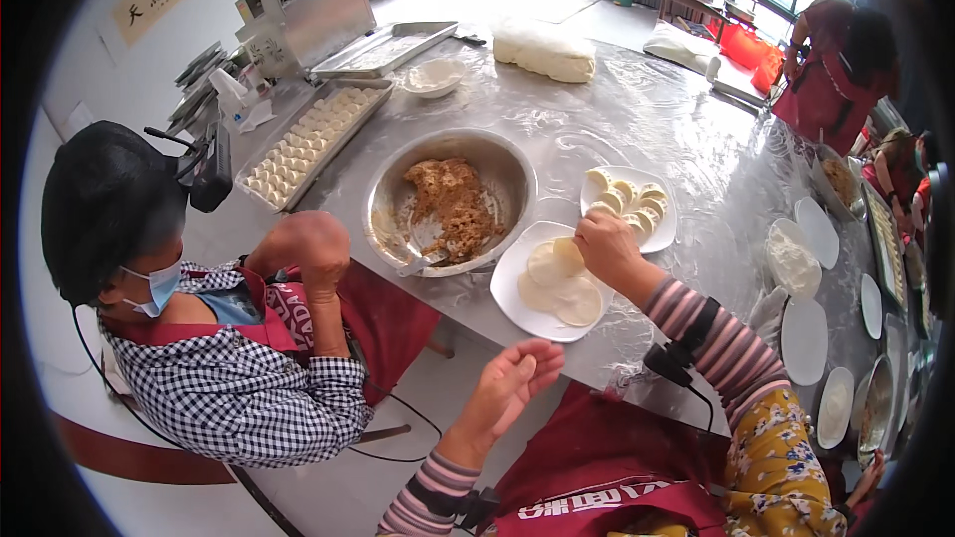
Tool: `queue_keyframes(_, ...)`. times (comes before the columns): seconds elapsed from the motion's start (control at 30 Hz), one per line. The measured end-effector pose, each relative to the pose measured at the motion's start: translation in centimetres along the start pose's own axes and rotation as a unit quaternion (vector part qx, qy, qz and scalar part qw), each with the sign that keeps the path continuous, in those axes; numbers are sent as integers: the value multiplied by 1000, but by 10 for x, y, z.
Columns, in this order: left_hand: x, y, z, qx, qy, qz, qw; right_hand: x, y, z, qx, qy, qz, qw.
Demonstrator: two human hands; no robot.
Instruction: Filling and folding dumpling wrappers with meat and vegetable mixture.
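My right hand (611, 247) reaches over the near left edge of a white square plate (665, 235) of pale folded dumplings (649, 209). Its fingers are closed together beside the dumplings, and whatever they hold is hidden. Just left of it, a second white plate (509, 290) carries several round, flat dough wrappers (562, 293), overlapping one another. My left hand (505, 388) hovers in front of the table edge, palm turned up, fingers extended, holding nothing. Beyond the wrappers stands a large metal bowl (378, 229) of brown minced filling (453, 204), with a utensil (423, 261) leaning at its near rim.
A masked person (239, 338) sits at my left, arm bent beside the table. Behind the bowl are a tray of dumplings (316, 139), a small flour bowl (434, 78) and a large dough block (543, 50). Plates and a flour bowl (793, 259) line the right; another person (831, 70) bends there.
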State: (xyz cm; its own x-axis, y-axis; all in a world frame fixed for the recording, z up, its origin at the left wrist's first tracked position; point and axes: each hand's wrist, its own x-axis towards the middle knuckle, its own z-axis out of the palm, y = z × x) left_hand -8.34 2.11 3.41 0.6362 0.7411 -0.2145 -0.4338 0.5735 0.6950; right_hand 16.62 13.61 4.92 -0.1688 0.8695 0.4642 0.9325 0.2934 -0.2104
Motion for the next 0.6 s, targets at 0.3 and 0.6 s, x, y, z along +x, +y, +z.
queue_keyframes(0.3,68,5,7,-262,44,-13,964,-47,-77,-48,90,-12,-307,948)
queue_keyframes(0.6,10,1,-20,-148,225,71,960,18,-135,-42,210,-6,-199,957)
